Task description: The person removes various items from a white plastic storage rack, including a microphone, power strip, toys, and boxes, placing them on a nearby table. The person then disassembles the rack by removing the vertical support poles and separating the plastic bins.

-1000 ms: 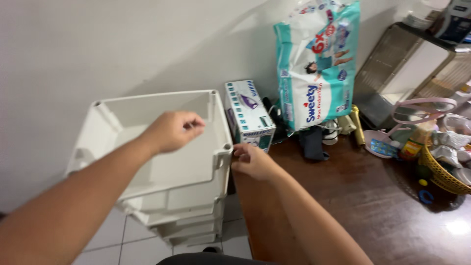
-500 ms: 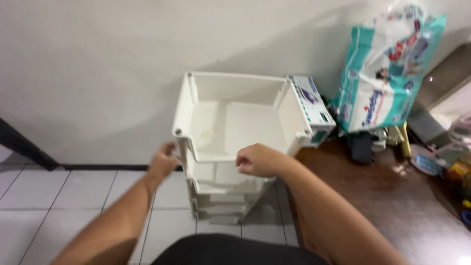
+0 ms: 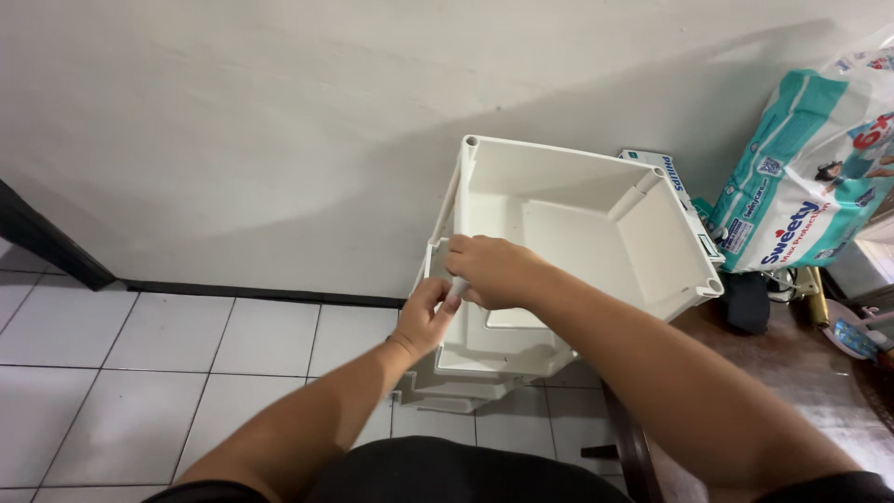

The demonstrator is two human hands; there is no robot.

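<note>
Both hands [image 3: 466, 289] moved onto empty white bin [image 3: 596, 233].

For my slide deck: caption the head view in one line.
Both hands, left hand and right hand, meet at the front corner of a white plastic bin stacked beside a white wall.

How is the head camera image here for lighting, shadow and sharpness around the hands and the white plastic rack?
Head view: soft, even light, no glare; a broad diagonal shadow crosses the wall. The white rack is bright but keeps detail. Left hand and right hand look slightly soft; the frame edges bend with wide-angle distortion.
</note>
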